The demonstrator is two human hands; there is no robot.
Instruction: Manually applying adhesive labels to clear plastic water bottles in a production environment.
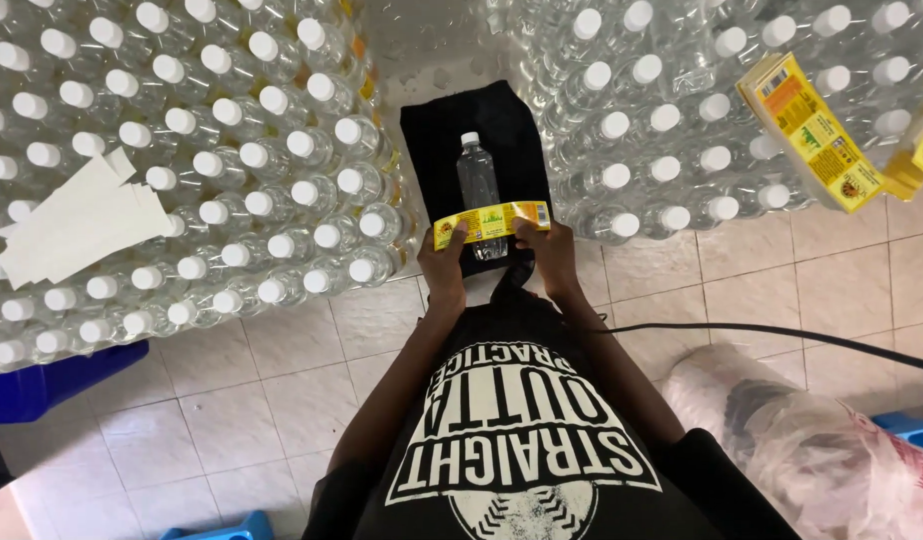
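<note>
What the view hides or cuts off

The yellow label (pixel 492 222) covers the lower part of the clear bottle (pixel 479 185), and the fingertips of the left hand (pixel 444 268) and right hand (pixel 550 252) hide the label's lower corners. The bottle's base is lost behind the hands. The black cloth (pixel 472 125) runs under the hands, its near edge unseen. The massed bottles on the left (pixel 182 150) and right (pixel 682 110) are cut by the picture's edges. The yellow boxes (pixel 812 130) run off the right edge. The black cable (pixel 782 332) leaves at the right. The blue bin (pixel 52 385) is cut off at left.
</note>
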